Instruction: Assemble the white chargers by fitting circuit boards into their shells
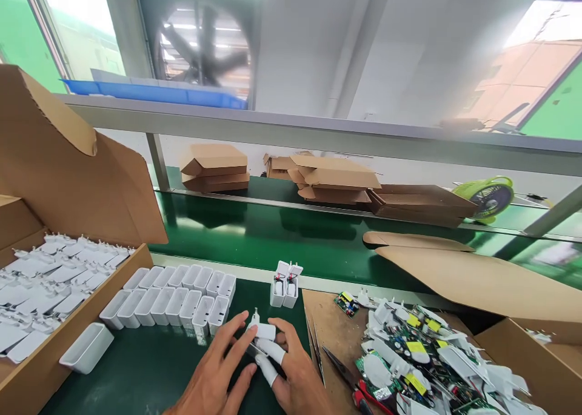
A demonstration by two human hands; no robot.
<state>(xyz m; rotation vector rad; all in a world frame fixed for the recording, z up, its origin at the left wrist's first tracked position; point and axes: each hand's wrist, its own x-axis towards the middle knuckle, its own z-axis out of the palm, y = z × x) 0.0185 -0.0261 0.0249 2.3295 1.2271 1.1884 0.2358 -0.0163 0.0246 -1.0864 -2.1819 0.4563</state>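
The left hand (217,365) and the right hand (297,366) grip a small white plastic part with a projecting prong (266,331) above the dark green work surface (136,375), between them. Fingers conceal its lower portion; internal detail is indiscernible. White finger covers (271,349) obscure two right-hand fingertips. The lower frame edge cuts off the red-handled pliers (343,369). In the adjacent heap of green circuit boards and white plastic pieces (416,360), overlapping units hide one another.

No text, brand, number or sign can be read. To the right of the person's bare right hand (297,366), on the mixed heap of white plastic parts and green circuit boards (457,361), a small whitish patch with dark marks (383,392) and several yellow rectangular patches (415,346) are too small to make out.
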